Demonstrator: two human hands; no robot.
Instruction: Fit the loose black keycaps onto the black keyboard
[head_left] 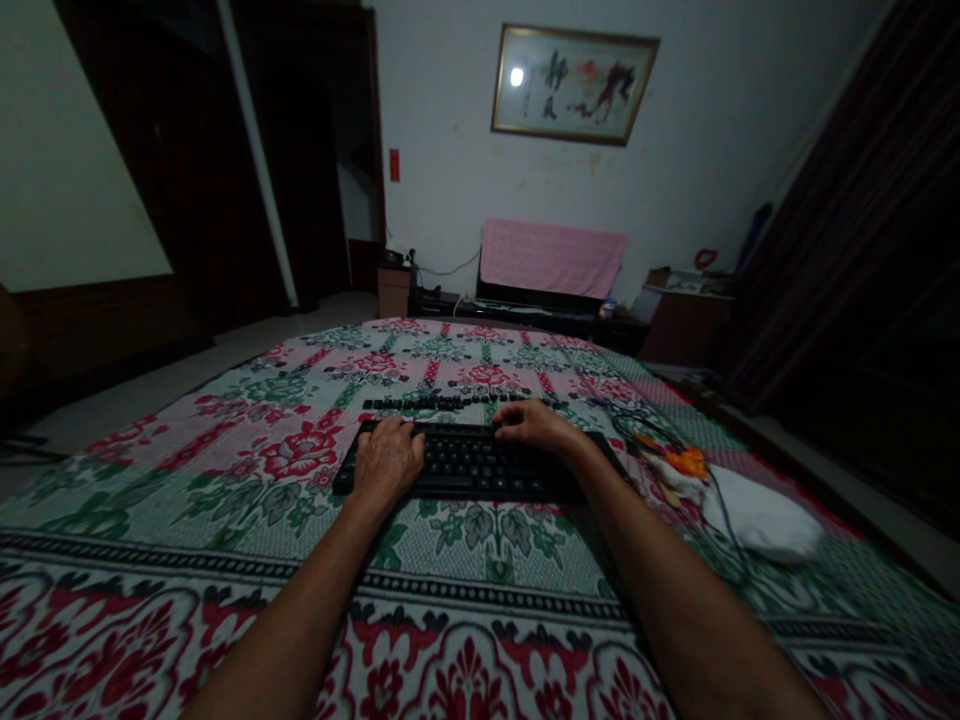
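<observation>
A black keyboard (472,482) lies crosswise on the patterned bedspread. Over its left end, my left hand (388,458) is closed on the keyboard, fingers bent toward the far edge and thumb on the right. My right hand (534,424) hovers at the keyboard's far edge, right of the middle. Its thumb and fingertips come together in a pinch; whatever is between them is too small and dark to make out. Just beyond the keyboard, a row of small black pieces like loose keycaps (412,404) lies on the cloth, partly hidden behind my right hand.
Right of the keyboard lie a dark cable (724,510), an orange item (685,461) and a white bundle (765,512). The floral bedspread (300,450) covers the bed. Past its far edge stands a low cabinet with a pink cloth (551,258) above it.
</observation>
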